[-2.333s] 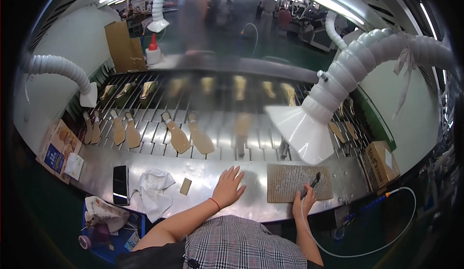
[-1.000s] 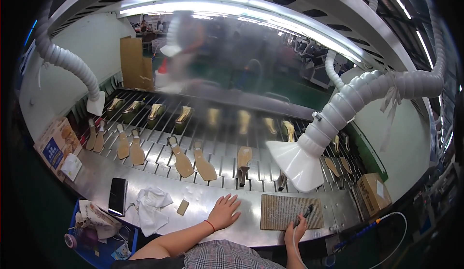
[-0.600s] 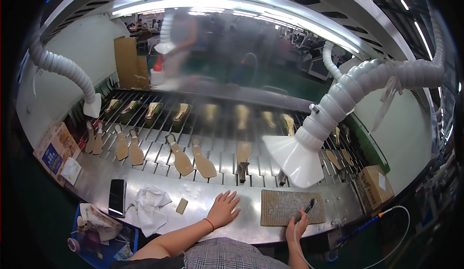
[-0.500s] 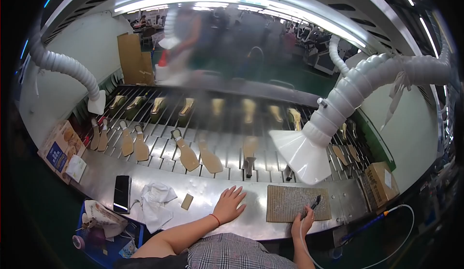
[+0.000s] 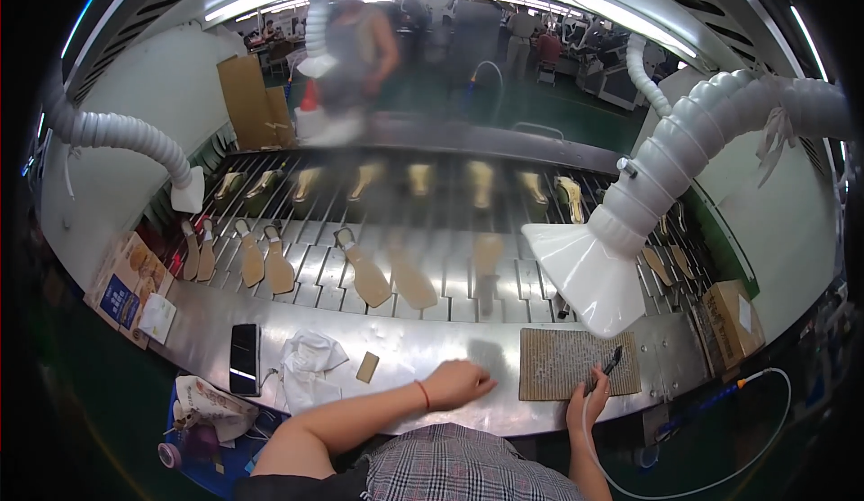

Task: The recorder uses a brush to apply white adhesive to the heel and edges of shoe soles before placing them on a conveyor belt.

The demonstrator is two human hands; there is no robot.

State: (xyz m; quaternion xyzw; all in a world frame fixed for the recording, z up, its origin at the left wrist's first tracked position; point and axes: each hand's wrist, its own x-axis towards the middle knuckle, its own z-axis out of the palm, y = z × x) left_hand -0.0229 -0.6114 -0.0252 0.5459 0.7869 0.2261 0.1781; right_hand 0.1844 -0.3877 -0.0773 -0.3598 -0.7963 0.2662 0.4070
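Observation:
My left hand (image 5: 459,384) hovers over the steel ledge (image 5: 342,415) with its fingers curled and nothing visible in them. A red cord circles that wrist. My right hand (image 5: 589,402) grips a black pen-shaped tool (image 5: 615,360) over the ribbed pad (image 5: 549,361), which has pale smears on its surface. A thin clear hose (image 5: 781,429) loops from near that hand toward an orange and blue fitting. Beyond the ledge, beige shoe soles (image 5: 369,278) lie on the slatted conveyor (image 5: 310,296). Farther back stands a row of shoe uppers (image 5: 306,183).
A white suction hood (image 5: 589,271) hangs low over the conveyor at right; another hood (image 5: 187,193) is at left. On the ledge lie a phone (image 5: 244,361), white cloth (image 5: 310,361) and tan block (image 5: 367,367). Cartons (image 5: 733,321) flank it. Beyond the blurred screen stands a person (image 5: 360,51).
My left hand has lifted off the ledge, its spread fingers now curled. My right hand still holds the black tool over the pad. The whole view has shifted slightly.

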